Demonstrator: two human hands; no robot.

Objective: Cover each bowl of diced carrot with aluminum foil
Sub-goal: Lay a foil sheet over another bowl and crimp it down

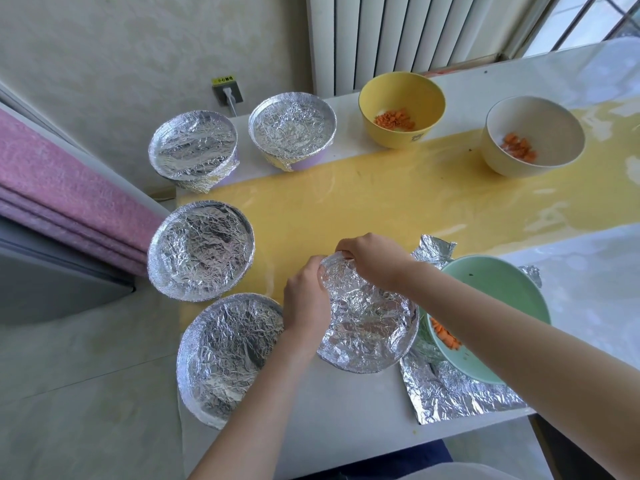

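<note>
foil-wrapped bowl (370, 323) on table (346, 427), front centre | left hand (306, 296) grips its left rim, fingers curled on foil | right hand (375, 261) pinches foil at far rim | green bowl (498, 282) with carrot (446, 336) on foil sheet (460, 393), just right | four more wrapped bowls (201, 251) left | yellow bowl (401, 95), white bowl (533, 123) uncovered, far side

Crinkled silver foil (367, 317). Yellow bowl (401, 95), cream bowl (540, 126), mint-green bowl (491, 289). Orange carrot dice (394, 120). Yellow strip (381, 202) on white table (346, 410). Pink-mauve fabric (69, 188).
</note>
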